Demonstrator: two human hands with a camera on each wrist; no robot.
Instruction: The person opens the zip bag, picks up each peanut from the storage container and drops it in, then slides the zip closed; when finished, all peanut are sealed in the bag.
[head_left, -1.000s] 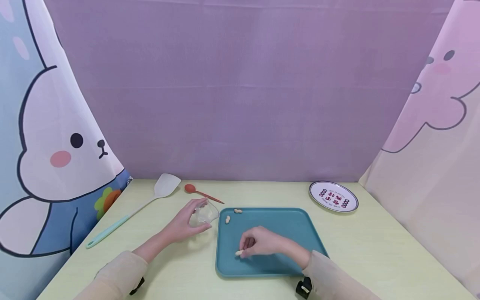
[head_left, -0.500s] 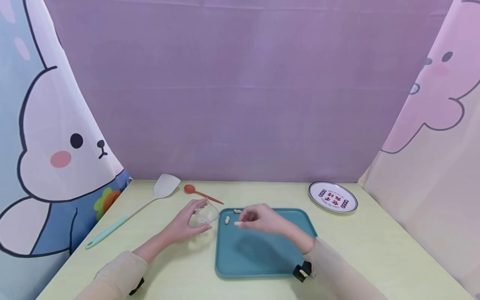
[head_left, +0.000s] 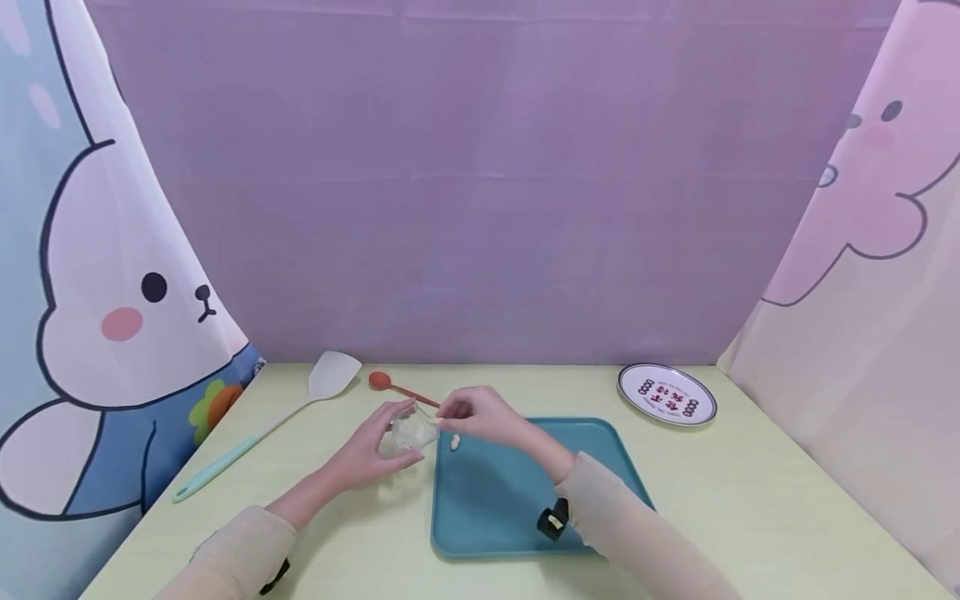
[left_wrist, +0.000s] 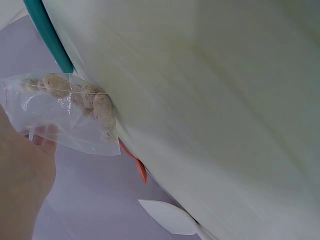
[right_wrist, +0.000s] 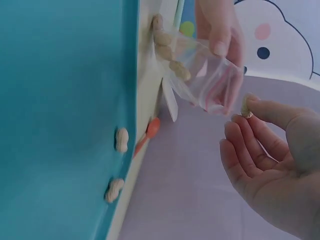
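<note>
My left hand [head_left: 371, 448] holds a clear zip bag [head_left: 415, 431] over the table, just left of the blue-green tray [head_left: 495, 525]. Several peanuts [left_wrist: 103, 112] lie in the bottom of the bag in the left wrist view. Between thumb and forefinger, my right hand [right_wrist: 285, 145] pinches one peanut [right_wrist: 245, 107], close to the bag's red-lined mouth but apart from it in the right wrist view. Two more peanuts sit on the tray near its rim, one peanut [right_wrist: 121, 140] closer to the bag and another peanut [right_wrist: 114, 190] farther along.
Behind the bag lies a red spoon [head_left: 381, 381]. A white spatula with a mint handle [head_left: 217, 467] stretches along the table's left side. At the back right is a white plate [head_left: 667, 395] with red lettering. A purple cloth [head_left: 480, 183] hangs behind the table.
My right hand has lifted the pinched peanut off the tray and carried it up and leftward to the bag's mouth. My left hand and the bag have stayed nearly still.
</note>
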